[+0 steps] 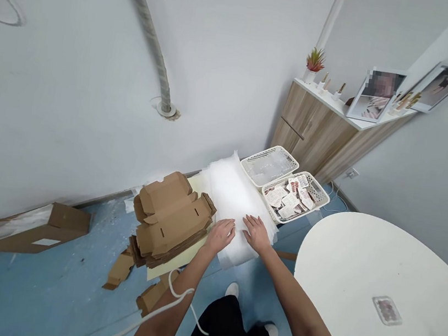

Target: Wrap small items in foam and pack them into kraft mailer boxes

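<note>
My left hand rests at the left edge of a stack of white translucent sheets, its fingers bent and drawn together; whether it pinches a sheet is too small to tell. On the right part of the same stack lies my right hand, palm down with the fingers spread. Flattened brown cardboard boxes are piled just left of my left hand. Beyond my right hand stands a white basket of printed cards or packets, and behind it another white basket with clear plastic pieces.
A round white table at the right bears a small clear pack. A wooden cabinet stands at the back. Folded cardboard and a long open carton lie on the blue floor. A white cord crosses near my left forearm.
</note>
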A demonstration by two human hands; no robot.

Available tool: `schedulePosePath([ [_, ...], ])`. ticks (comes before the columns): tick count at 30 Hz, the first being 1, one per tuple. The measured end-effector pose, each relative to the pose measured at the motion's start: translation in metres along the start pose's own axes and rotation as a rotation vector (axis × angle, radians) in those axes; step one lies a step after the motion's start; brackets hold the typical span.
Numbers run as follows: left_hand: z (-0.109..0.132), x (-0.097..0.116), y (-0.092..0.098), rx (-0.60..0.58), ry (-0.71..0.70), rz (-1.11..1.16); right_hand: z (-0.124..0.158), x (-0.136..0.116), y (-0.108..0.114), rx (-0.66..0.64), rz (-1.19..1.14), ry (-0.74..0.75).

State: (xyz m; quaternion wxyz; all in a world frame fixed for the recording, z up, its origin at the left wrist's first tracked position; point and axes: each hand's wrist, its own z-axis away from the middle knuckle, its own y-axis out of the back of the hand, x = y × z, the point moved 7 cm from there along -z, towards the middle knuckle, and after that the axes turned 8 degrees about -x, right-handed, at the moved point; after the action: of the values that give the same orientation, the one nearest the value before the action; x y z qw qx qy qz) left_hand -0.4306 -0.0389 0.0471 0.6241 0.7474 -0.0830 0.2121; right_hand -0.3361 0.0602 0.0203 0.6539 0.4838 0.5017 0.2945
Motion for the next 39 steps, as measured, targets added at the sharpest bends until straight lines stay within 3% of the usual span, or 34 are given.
schedulePosePath([
  [4, -0.01, 0.047, 0.03, 0.089, -0.153, 0.059, 0.01, 0.015, 0.049, 0.174, -0.086, -0.014],
  [9, -0.016, 0.12, 0.034, 0.082, -0.38, 0.076, 0.079, 0.047, 0.109, 0.36, -0.054, 0.016],
  [13, -0.023, 0.165, 0.012, 0.005, -0.479, -0.002, 0.163, 0.071, 0.133, 0.426, 0.038, -0.057],
  [17, -0.027, 0.213, -0.033, -0.091, -0.572, -0.003, 0.26, 0.096, 0.144, 0.506, 0.076, -0.212],
  [20, -0.021, 0.263, -0.076, -0.178, -0.665, 0.033, 0.34, 0.119, 0.143, 0.581, 0.068, -0.378],
  [24, -0.004, 0.336, -0.131, -0.272, -0.744, 0.092, 0.444, 0.155, 0.125, 0.694, 0.001, -0.641],
  [29, 0.036, 0.41, -0.187, -0.36, -0.858, 0.129, 0.541, 0.179, 0.101, 0.794, -0.057, -0.833],
  [33, 0.08, 0.439, -0.228, -0.433, -0.911, 0.13, 0.593, 0.183, 0.082, 0.781, -0.048, -0.892],
  [39, 0.126, 0.451, -0.283, -0.572, -0.902, 0.092, 0.651, 0.181, 0.037, 0.711, -0.087, -1.026],
])
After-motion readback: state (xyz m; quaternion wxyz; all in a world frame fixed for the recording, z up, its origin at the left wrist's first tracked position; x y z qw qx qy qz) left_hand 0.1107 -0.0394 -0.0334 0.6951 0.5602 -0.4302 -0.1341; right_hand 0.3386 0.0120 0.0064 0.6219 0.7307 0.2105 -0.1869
